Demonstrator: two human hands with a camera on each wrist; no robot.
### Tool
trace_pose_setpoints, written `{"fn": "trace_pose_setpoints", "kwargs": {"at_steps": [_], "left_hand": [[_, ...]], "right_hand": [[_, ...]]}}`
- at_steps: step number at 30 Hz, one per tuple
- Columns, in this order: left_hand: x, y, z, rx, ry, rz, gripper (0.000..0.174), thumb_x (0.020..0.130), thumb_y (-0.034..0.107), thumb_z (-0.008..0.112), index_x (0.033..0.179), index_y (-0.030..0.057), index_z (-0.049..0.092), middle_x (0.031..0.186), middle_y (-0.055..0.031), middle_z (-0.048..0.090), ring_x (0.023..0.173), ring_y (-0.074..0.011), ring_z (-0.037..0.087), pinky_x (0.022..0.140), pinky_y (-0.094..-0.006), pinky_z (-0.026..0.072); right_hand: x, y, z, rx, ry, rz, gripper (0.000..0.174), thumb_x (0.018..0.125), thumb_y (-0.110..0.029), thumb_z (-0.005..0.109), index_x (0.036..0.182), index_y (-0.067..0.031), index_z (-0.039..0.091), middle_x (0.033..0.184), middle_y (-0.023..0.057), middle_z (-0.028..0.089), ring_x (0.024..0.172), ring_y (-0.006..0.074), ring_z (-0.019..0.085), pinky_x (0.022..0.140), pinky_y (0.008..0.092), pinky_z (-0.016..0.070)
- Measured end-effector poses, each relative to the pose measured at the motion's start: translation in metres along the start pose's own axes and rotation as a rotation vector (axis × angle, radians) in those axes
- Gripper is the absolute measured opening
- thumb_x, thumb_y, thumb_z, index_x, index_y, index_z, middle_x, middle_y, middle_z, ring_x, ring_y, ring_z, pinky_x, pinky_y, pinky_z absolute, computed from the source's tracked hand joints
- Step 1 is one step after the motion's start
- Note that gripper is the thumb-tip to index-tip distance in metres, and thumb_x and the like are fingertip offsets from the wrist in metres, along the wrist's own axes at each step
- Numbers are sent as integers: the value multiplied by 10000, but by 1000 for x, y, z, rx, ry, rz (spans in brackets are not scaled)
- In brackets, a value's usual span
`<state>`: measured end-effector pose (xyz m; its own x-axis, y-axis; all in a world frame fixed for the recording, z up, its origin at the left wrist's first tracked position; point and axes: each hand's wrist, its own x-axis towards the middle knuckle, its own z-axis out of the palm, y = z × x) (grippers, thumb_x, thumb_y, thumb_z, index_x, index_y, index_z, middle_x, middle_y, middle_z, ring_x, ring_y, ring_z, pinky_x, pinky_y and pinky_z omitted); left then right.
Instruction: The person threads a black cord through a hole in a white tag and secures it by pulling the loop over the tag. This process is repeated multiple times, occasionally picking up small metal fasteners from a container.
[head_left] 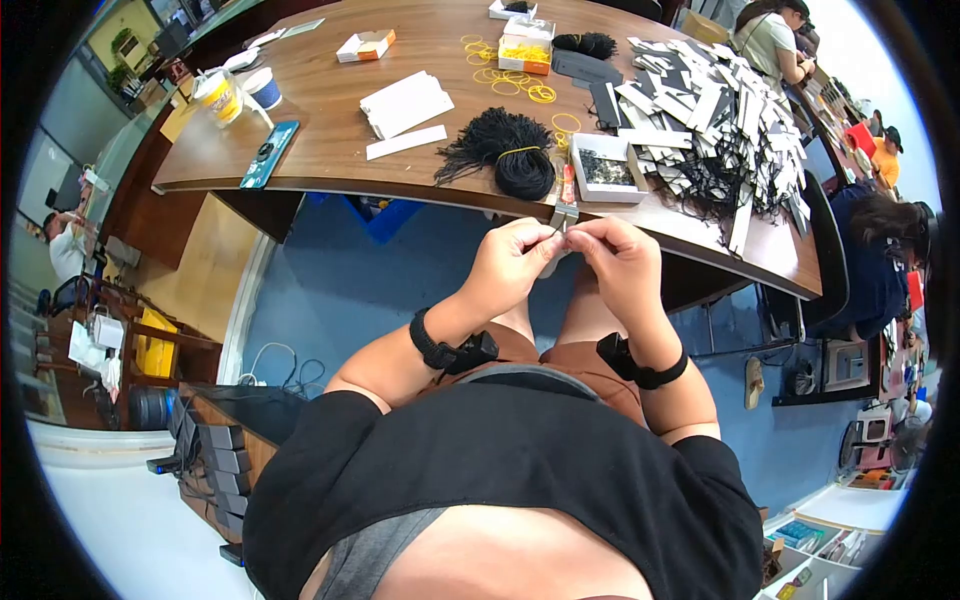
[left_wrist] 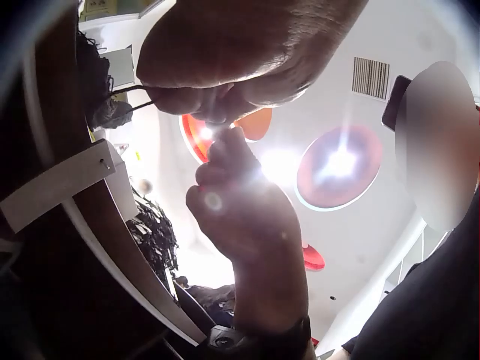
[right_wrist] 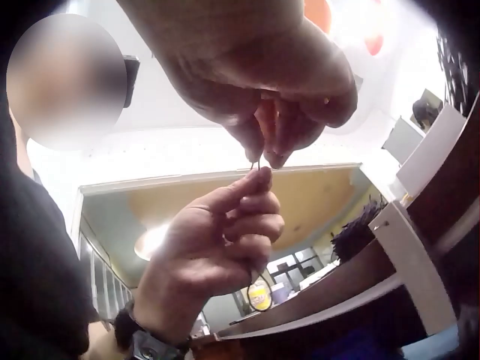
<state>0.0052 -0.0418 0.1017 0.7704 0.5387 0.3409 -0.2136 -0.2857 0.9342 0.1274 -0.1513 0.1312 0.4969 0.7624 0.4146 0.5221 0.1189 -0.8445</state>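
Note:
Both hands meet just off the table's front edge, fingertips almost together. My left hand [head_left: 508,262] pinches a thin black cord [right_wrist: 259,166]. Below its curled fingers hangs a loop of the cord, seen in the right wrist view. My right hand [head_left: 622,258] pinches the short end of the same cord between thumb and forefinger, close against the left fingertips. Right beyond the hands, a pale strip [right_wrist: 411,262] juts out from the table edge. A bundle of black cords [head_left: 515,155] tied with a yellow band lies near the left hand.
Beside the bundle stands a white box of small dark pieces [head_left: 608,168]. To the right spreads a big heap of black and white tags [head_left: 715,120] with cords. White cards [head_left: 405,103], yellow rubber bands [head_left: 515,80], a phone-like teal box [head_left: 270,155] and cups [head_left: 262,88] lie farther off.

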Motion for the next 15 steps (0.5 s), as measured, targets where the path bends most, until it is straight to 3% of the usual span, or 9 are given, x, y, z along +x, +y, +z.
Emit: {"fn": "trace_pose_setpoints", "kwargs": {"at_steps": [5,8,10,11,14,15], "left_hand": [[0,-3,-1,206,-128,158,144,852,111,586,823,-25,623,768,-144,570,685,-254,570,618,-319,451],[0,0,-9,194,-207,83,151,865,86,544,808,-39,606,753,-90,557,717,-178,537,669,-291,437],[2,-8,-13,5,-264,-6,166,868,92,523,780,-27,598,709,-62,544,657,-138,509,603,-268,415],[3,-11,-14,-89,-292,-50,175,869,96,513,767,-21,594,686,-47,537,627,-117,495,570,-257,404],[8,15,-24,-184,-388,-401,187,876,111,507,746,13,601,628,8,506,535,-49,403,474,-211,314],[7,8,-22,-262,-370,-385,187,876,123,517,735,36,605,597,37,486,487,-19,320,440,-185,235]], "right_hand": [[9,-6,-3,-143,-154,33,91,781,-94,683,800,-5,680,687,100,643,594,157,598,561,269,465],[10,-10,-7,-188,-179,132,83,787,-84,671,812,-5,678,690,103,641,595,165,596,565,276,466],[13,0,-10,-86,-109,-71,82,807,-73,646,852,-12,676,716,115,639,621,186,602,575,275,464],[16,-2,-17,-125,-154,-155,190,779,-65,657,968,-49,667,831,101,643,718,220,598,654,303,461],[27,-12,-27,-418,-222,-629,351,723,-80,688,1070,-98,642,937,71,627,808,244,572,730,339,440],[26,-11,-30,-457,-290,-623,446,680,-91,703,1118,-131,624,992,54,608,863,256,547,773,361,416]]}}
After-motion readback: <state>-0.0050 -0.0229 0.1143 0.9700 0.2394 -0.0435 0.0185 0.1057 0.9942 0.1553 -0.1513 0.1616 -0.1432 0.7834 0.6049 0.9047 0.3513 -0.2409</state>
